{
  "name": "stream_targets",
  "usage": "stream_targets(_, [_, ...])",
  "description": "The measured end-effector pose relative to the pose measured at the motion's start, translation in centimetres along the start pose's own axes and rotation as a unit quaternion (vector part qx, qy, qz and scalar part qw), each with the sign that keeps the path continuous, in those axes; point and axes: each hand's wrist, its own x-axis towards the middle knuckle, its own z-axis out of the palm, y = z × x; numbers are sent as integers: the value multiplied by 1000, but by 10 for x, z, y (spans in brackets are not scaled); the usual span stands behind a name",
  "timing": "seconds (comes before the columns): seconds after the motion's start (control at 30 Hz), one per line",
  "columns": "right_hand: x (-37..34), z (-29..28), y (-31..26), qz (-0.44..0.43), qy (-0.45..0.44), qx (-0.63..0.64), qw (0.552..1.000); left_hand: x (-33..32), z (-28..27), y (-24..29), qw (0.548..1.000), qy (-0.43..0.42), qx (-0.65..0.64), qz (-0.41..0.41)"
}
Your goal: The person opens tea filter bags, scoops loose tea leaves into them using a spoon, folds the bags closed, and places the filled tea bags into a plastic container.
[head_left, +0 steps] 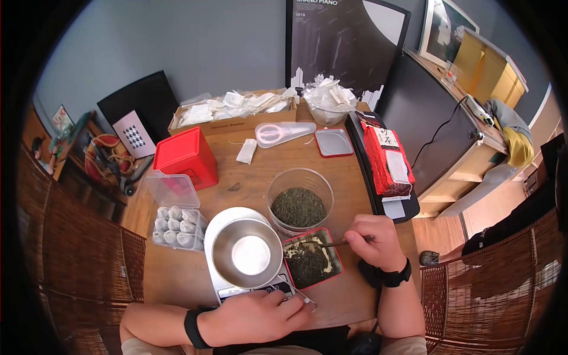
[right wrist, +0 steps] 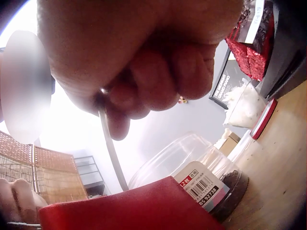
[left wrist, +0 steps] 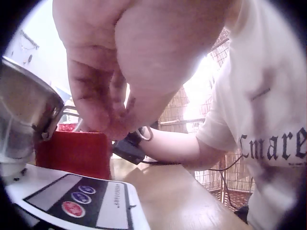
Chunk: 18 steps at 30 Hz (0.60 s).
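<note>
Right fingers (right wrist: 152,85) grip spoon (head_left: 335,244) right of scale (head_left: 220,217)

Likely light, stiff, best held mid-stem; left fingers (left wrist: 88,93) pinch pan handle (head_left: 299,290).

A round, silvery metal pan (head_left: 251,255) sits upright on the white scale (head_left: 227,216), its thin wire handle (head_left: 300,294) slanting out toward the front right. Just beside it on the wooden desk (head_left: 356,300) lies an open, square red tin (right wrist: 129,208), holding dark crumbled leaf with pale bits strewn mainly along its edges. A slender metal spoon (head_left: 338,243) reaches in from the right, nearly level, its bowl over the dark leaf.
</note>
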Motion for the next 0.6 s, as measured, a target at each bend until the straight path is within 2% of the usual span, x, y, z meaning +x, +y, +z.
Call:
stream_targets(0.13, [0,1,1,-6,5,6,1000,-13,-14,-11,998,-53,17,-20])
stream_targets(0.33, [-3,1,6,-7,-5,-2,1000,-28,-15,-29,992,-46,-44,-105])
stream_targets(0.6, [0,1,4,-8,24,1,1000,-31,-28,-29,988,-9,-76,-137])
